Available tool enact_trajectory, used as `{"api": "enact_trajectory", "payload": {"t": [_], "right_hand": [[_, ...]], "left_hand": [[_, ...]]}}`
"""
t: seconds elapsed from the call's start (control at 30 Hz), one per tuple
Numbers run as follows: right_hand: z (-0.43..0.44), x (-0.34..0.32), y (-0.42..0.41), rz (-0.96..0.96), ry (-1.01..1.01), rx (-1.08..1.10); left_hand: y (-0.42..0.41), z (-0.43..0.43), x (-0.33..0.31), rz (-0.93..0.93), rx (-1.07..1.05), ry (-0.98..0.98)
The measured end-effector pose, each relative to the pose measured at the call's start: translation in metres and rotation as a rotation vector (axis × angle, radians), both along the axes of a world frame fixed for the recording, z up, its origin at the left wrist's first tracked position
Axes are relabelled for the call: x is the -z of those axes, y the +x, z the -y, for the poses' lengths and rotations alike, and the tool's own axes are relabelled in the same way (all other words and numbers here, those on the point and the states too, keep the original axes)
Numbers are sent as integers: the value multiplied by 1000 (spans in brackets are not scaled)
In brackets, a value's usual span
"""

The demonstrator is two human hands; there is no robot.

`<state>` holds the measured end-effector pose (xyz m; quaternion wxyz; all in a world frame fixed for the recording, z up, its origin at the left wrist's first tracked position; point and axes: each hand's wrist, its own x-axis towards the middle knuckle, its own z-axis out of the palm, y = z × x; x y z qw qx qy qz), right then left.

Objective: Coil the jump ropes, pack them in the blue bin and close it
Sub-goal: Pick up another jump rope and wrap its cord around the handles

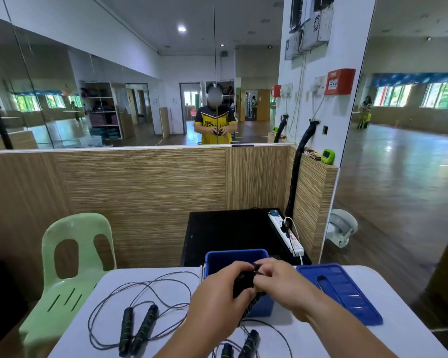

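Between the two hands, just in front of the open blue bin [235,257], a dark bundle of jump rope [243,282] is held above the white table [290,332]. The left hand [217,303] wraps around the bundle from the left, fingers curled closed on it. The right hand [277,282] meets it from the right, thumb and fingertips pinched on a thin dark strand at the top of the bundle. The bundle's long axis runs roughly from the near side up toward the bin, and a ribbed dark length hangs out below the left palm, slanting down toward the table edge; how the rope is wound inside the grip cannot be told.

The bin stands upright on the far edge of the table, its mouth open. Its blue lid [344,295] lies flat on the table just right of the bin, long axis running diagonally from far-left to near-right.

Left of the hands a second rope [137,324] lies loose on the table, its cord in wide loops, its two black handles side by side and pointing away and slightly right. A third pair of handles [243,344] lies at the near edge, under the forearms. A green plastic chair [70,267] stands left of the table.
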<state>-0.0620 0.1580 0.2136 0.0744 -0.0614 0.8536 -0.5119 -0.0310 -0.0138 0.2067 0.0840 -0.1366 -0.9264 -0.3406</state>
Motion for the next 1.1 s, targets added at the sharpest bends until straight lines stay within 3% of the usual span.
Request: {"api": "enact_trajectory", "payload": {"t": [0.17, 0.37, 0.53, 0.63, 0.7, 0.93, 1.1], "right_hand": [[-6, 3, 4, -313, 352, 14], [-6, 11, 8, -857, 767, -28], [-6, 12, 5, -975, 965, -59], [-7, 3, 6, -960, 836, -26], [-3, -1, 8, -846, 688, 37], [14, -25, 18, -152, -114, 149], [18, -31, 13, -27, -270, 175]], "left_hand": [[-2, -4, -2, -34, -11, -22], [-3, -7, -1, -20, 10, -36], [-4, -9, 5, -6, -4, -46], [-6, -7, 8, 3, -1, -74], [-7, -7, 9, 15, 2, -95], [-11, -8, 17, 71, -14, -124], [-11, -7, 12, 58, 5, -83]]}}
